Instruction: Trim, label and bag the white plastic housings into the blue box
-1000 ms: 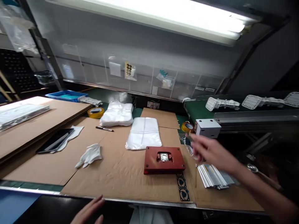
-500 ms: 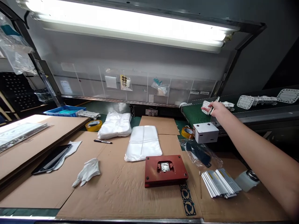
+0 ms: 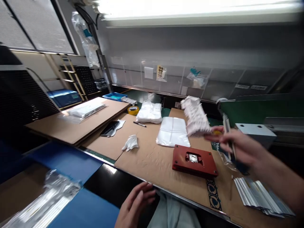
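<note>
My right hand point(image 3: 237, 144) is raised over the right side of the bench, its fingers closed on a white plastic part point(image 3: 196, 117) that is blurred by motion. A slim, pale metal-looking tool point(image 3: 228, 133) also stands in that hand; its kind cannot be made out. Below the part lies a red fixture block point(image 3: 194, 161) with a small silvery-white piece point(image 3: 193, 158) in its central recess. My left hand point(image 3: 136, 205) hangs by the bench's front edge, fingers loosely bent and apart, holding nothing.
Stacked clear plastic bags point(image 3: 172, 131) and a white glove point(image 3: 130, 143) lie on the cardboard. Silvery strips point(image 3: 258, 196) lie at right, below a white box point(image 3: 256, 131) by the green conveyor point(image 3: 273, 107). Cardboard sheets point(image 3: 71, 133) are stacked at left.
My right hand has come back from the conveyor towards the bench with the white plastic part. The view has turned left, and my left hand has come into sight.
</note>
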`<action>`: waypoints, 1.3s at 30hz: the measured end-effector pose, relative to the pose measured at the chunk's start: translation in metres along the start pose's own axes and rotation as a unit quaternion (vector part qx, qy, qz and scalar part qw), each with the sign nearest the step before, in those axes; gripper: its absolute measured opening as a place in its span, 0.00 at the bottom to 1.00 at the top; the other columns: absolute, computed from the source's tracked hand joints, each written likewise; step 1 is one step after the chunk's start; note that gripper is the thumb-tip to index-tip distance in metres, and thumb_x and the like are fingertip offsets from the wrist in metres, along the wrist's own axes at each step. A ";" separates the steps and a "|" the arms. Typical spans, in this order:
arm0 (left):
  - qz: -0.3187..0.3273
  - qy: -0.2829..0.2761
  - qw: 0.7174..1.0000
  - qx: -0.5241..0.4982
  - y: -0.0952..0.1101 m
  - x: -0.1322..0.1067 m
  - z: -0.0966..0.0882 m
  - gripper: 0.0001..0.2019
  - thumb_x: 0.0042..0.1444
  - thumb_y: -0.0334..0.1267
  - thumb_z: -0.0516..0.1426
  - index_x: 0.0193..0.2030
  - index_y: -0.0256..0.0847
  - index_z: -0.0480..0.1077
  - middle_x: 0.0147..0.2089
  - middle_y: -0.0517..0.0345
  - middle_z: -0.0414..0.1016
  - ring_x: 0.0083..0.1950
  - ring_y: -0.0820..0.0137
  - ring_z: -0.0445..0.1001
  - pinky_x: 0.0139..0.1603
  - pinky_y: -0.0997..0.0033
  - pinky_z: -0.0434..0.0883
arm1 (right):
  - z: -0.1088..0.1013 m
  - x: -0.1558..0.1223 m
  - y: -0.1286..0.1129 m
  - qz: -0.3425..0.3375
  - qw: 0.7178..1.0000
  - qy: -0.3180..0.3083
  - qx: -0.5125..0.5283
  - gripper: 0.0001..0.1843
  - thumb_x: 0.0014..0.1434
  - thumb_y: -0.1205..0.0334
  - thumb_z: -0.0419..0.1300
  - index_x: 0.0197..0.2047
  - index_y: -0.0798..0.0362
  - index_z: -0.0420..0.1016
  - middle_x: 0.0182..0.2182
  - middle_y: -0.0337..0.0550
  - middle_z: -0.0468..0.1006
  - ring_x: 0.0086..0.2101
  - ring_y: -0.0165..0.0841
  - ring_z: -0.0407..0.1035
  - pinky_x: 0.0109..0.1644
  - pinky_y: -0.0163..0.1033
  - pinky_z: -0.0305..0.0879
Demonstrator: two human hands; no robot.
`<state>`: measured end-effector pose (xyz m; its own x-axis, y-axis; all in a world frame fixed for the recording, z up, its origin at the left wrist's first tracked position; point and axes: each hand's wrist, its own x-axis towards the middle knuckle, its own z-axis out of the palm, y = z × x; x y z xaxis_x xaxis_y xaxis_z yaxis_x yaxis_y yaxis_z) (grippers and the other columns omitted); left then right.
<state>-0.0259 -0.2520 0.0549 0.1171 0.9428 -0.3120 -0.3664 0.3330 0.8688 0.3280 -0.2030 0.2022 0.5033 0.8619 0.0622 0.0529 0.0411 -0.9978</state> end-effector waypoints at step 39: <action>-0.320 -0.203 0.810 -0.447 -0.056 -0.080 0.001 0.47 0.54 0.75 0.35 0.63 0.44 0.67 0.44 0.42 0.77 0.39 0.53 0.78 0.43 0.52 0.70 | 0.027 -0.248 0.173 0.392 0.900 -0.187 -0.027 0.23 0.60 0.53 0.66 0.55 0.51 0.71 0.36 0.41 0.78 0.26 0.26 0.64 0.21 0.29 0.53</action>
<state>-0.0136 -0.3459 0.0319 0.7746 0.5680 -0.2782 -0.6119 0.7843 -0.1025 0.1894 -0.3960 0.0140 0.0792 0.7253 -0.6839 -0.1447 -0.6704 -0.7278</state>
